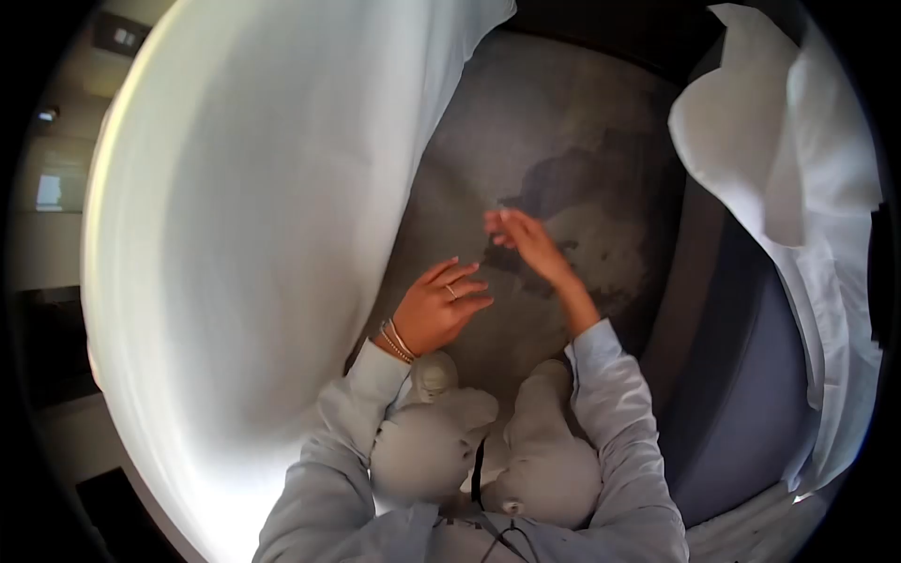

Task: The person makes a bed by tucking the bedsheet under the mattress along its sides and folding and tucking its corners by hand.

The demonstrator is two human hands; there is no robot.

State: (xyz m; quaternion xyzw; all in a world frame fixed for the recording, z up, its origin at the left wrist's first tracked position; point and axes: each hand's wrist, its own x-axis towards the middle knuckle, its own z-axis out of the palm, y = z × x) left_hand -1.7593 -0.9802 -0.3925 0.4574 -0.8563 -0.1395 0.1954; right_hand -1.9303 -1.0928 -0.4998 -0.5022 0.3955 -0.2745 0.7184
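My left hand point(441, 305) is in the air in front of my knees, its fingers spread and nothing in them. It wears a ring and thin bracelets point(396, 340). A large white sheet point(263, 206) hangs or bulges close by on the left, apart from the fingers. Farther forward and to the right, my right hand point(521, 235) is held over the floor with its fingers loosely stretched. No object shows in it, and its fingertips are slightly blurred. The two hands do not touch each other.
Below the hands lies a grey floor point(554, 103) with darker patches. Along the right stands a dark grey upholstered bed base or sofa side point(741, 375), with rumpled white fabric point(835, 188) draped over it. My bent legs point(554, 469) and a light shoe point(434, 375) are beneath my arms.
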